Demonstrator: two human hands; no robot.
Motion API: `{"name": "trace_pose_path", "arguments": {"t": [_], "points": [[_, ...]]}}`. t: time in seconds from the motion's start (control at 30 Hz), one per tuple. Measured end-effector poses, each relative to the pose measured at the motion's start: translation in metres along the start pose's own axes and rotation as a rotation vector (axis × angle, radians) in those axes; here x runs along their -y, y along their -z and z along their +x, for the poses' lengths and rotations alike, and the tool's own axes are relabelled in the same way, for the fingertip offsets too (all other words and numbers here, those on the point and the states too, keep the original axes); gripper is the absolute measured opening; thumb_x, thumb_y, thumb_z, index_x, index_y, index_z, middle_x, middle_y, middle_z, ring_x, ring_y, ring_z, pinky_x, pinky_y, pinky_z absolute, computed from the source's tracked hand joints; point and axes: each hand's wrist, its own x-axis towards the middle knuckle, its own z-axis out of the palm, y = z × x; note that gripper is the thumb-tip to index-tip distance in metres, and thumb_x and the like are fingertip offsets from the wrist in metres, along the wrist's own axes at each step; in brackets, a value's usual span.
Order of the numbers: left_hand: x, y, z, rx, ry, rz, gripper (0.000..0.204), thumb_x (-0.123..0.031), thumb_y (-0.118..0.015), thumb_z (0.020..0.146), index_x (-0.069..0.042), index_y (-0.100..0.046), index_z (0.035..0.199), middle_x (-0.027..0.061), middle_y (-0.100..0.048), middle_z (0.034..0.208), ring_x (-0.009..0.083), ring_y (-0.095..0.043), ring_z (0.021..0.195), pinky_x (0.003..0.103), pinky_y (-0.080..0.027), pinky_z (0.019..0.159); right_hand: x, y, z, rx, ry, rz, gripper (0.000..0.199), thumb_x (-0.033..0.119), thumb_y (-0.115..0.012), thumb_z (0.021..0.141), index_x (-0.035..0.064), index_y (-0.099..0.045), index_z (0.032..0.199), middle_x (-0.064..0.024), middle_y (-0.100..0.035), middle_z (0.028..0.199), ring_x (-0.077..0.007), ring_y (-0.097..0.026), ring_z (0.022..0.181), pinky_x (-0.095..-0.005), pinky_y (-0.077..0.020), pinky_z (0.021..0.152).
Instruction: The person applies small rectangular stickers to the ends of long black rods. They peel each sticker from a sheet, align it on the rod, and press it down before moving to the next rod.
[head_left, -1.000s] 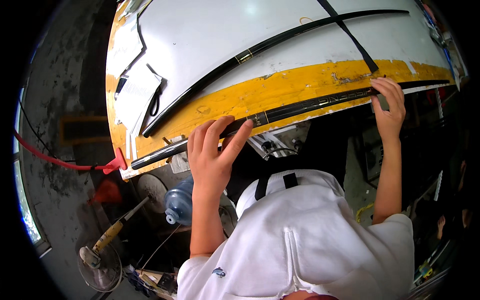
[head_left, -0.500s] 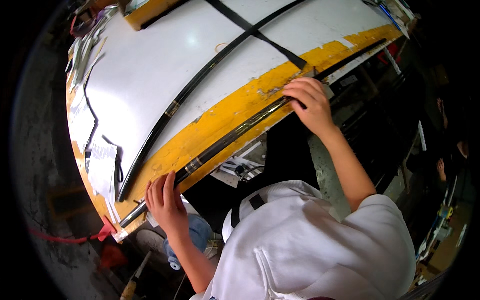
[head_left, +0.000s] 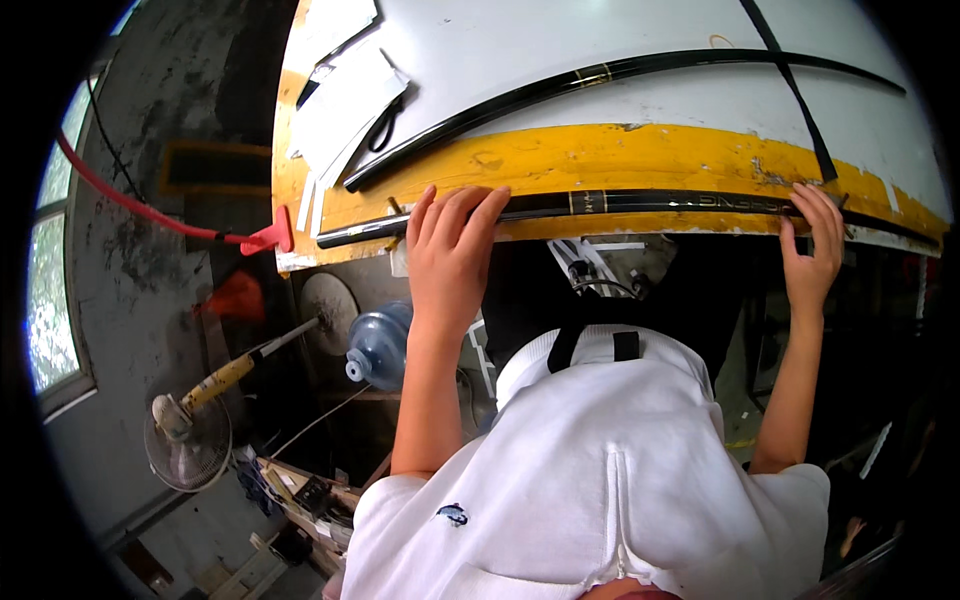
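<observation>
Across the middle of the frame, running nearly from left to right edge, a long black rod (head_left: pixel 640 203) lies along the yellow-painted front edge of a white table (head_left: pixel 560 80). The person has both hands on it. The left hand (head_left: pixel 450 255) sits left of center, fingers spread fairly wide and draped over the rod, pressing down rather than wrapping it. The right hand (head_left: pixel 812 250) is at the right side, fingers hooked up over the rod's top, thumb below the table edge; whether it actually pinches the rod can't be told from this angle.

Handling guess: it looks like a thin, glossy tube, probably light for its length and a bit whippy, so it'd likely sag or bounce if grabbed at 1 point. The 2 hands set well apart, like now, seem the sane way to hold it. The shiny finish looks slick, and a thin tube like that could crack if bent hard over the edge.

Looks-wise: black, slim, tapering toward the right end, with a couple of thin gold bands and pale lettering mid-length. A 2nd black rod (head_left: pixel 620 85) curves across the white top further up, with a black strap (head_left: pixel 790 80) crossing it at upper right. A red clamp (head_left: pixel 270 235) bites the table's left corner.
</observation>
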Motion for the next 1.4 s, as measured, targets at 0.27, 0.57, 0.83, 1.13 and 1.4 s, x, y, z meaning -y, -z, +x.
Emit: {"name": "trace_pose_path", "arguments": {"t": [0.27, 0.57, 0.83, 1.13, 1.4], "points": [[0.009, 0.002, -0.001, 0.014, -0.006, 0.002, 0.038, -0.006, -0.066, 0.081, -0.014, -0.064, 0.118, 0.0052, -0.065, 0.111, 0.0246, -0.059, 0.112, 0.046, -0.035, 0.109, 0.002, 0.003, 0.005, 0.05, 0.044, 0.031, 0.042, 0.0, -0.066, 0.083, 0.009, -0.06, 0.124, -0.0072, -0.06, 0.128, -0.0264, -0.051, 0.126, -0.0423, -0.0372, 0.109], [0.039, 0.041, 0.0, -0.339, 0.272, -0.042, 0.024, -0.002, -0.068, 0.081, -0.008, -0.067, 0.104, 0.0082, -0.066, 0.103, 0.0291, -0.062, 0.097, 0.038, -0.048, 0.086, -0.003, 0.006, 0.012, 0.021, 0.115, 0.044, 0.027, 0.005, -0.05, 0.097, 0.0008, -0.056, 0.123, -0.012, -0.061, 0.124, -0.0311, -0.054, 0.116, -0.0452, -0.039, 0.103], [0.127, 0.064, 0.011, -0.332, 0.575, 0.028, 0.02, -0.015, -0.071, 0.085, -0.002, -0.067, 0.101, 0.0134, -0.068, 0.1, 0.0289, -0.065, 0.091, 0.034, -0.051, 0.079, 0.058, -0.008, 0.058, 0.081, 0.209, 0.122, 0.02, -0.008, -0.059, 0.086, -0.0009, -0.062, 0.104, -0.0133, -0.063, 0.1, -0.0313, -0.059, 0.098, -0.0407, -0.0458, 0.088], [0.173, 0.047, 0.055, 0.084, 0.322, 0.196, 0.044, -0.021, -0.07, 0.084, -0.004, -0.057, 0.122, 0.0143, -0.057, 0.133, 0.0326, -0.057, 0.116, 0.039, -0.048, 0.095, 0.109, -0.021, 0.088, 0.136, 0.304, 0.202, 0.022, -0.009, -0.063, 0.078, 0.0001, -0.064, 0.098, -0.0134, -0.063, 0.09, -0.0306, -0.06, 0.089, -0.0405, -0.0468, 0.082], [0.183, 0.04, 0.057, 0.248, 0.26, 0.26, 0.028, -0.018, -0.061, 0.09, -0.011, -0.061, 0.117, 0.0096, -0.067, 0.116, 0.0311, -0.066, 0.095, 0.038, -0.054, 0.079, 0.113, -0.028, 0.088, 0.191, 0.312, 0.218, 0.022, -0.007, -0.064, 0.077, 0.0016, -0.065, 0.097, -0.013, -0.061, 0.084, -0.0297, -0.059, 0.082, -0.0386, -0.0464, 0.075]]}}
